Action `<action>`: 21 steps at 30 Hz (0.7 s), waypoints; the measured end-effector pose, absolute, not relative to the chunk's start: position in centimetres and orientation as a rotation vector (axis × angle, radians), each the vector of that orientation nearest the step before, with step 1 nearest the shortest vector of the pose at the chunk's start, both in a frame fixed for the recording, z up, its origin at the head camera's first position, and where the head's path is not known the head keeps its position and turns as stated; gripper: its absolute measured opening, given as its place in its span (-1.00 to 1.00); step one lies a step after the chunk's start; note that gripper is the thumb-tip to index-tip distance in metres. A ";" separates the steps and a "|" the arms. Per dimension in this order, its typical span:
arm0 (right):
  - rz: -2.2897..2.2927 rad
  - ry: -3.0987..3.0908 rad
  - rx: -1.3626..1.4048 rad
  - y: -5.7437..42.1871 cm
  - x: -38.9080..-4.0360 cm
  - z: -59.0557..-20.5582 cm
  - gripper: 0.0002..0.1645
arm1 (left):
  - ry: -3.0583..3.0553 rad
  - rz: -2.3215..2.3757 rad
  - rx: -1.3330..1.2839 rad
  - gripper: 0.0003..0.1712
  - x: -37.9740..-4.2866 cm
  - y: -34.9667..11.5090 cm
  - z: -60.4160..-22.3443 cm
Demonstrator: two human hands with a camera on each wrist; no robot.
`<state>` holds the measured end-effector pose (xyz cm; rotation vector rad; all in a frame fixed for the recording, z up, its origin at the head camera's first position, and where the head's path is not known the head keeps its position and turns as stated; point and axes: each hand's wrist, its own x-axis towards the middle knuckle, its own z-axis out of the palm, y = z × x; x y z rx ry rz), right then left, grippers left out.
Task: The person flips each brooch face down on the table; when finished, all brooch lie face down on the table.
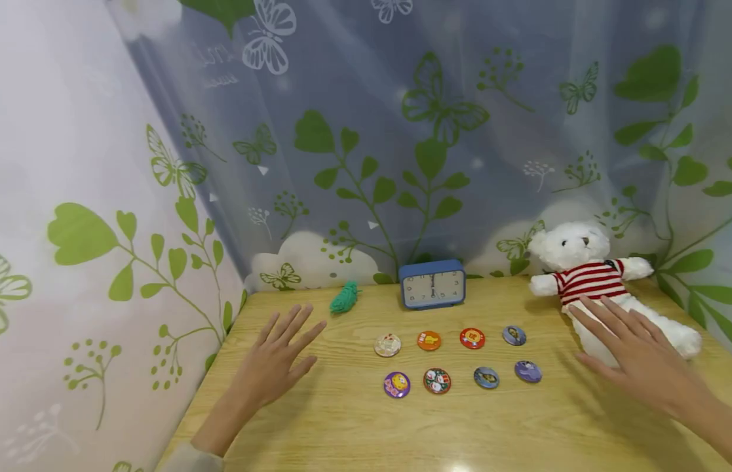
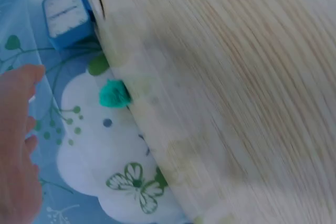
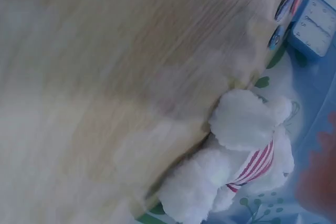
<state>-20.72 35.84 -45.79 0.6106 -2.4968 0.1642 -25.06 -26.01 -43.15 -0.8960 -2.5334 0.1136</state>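
Several round badges lie face up in two rows on the wooden table, among them an orange badge (image 1: 428,340), a purple badge (image 1: 397,385) and a red badge (image 1: 472,338). To their left my left hand (image 1: 277,364) hovers over the table with fingers spread, holding nothing. My right hand (image 1: 643,357) is spread in the same way at the right and overlaps the legs of a white teddy bear (image 1: 592,282) in a red-striped shirt. Both hands also show at the edges of their wrist views.
Behind the badges stands a blue clock (image 1: 433,284). A bundle of green yarn (image 1: 345,297) lies left of it, near the back edge. A curtain (image 1: 366,164) printed with leaves and butterflies hangs behind the wooden table (image 1: 342,426), and a similar printed sheet (image 1: 94,275) covers the left side.
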 end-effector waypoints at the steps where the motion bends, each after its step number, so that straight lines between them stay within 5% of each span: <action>1: 0.235 -2.528 0.595 35.6 -20.4 -45.9 -0.08 | -2.557 0.079 -0.895 -0.22 -24.9 -25.7 -43.1; 8: 0.866 -2.549 0.650 34.3 -19.2 -46.1 -0.09 | -2.669 -0.185 -0.927 -0.28 -24.1 -23.6 -43.1; 21: 1.920 -2.363 0.505 33.8 -19.1 -47.3 -0.43 | -2.842 -0.729 -1.048 -0.35 -23.0 -17.7 -43.2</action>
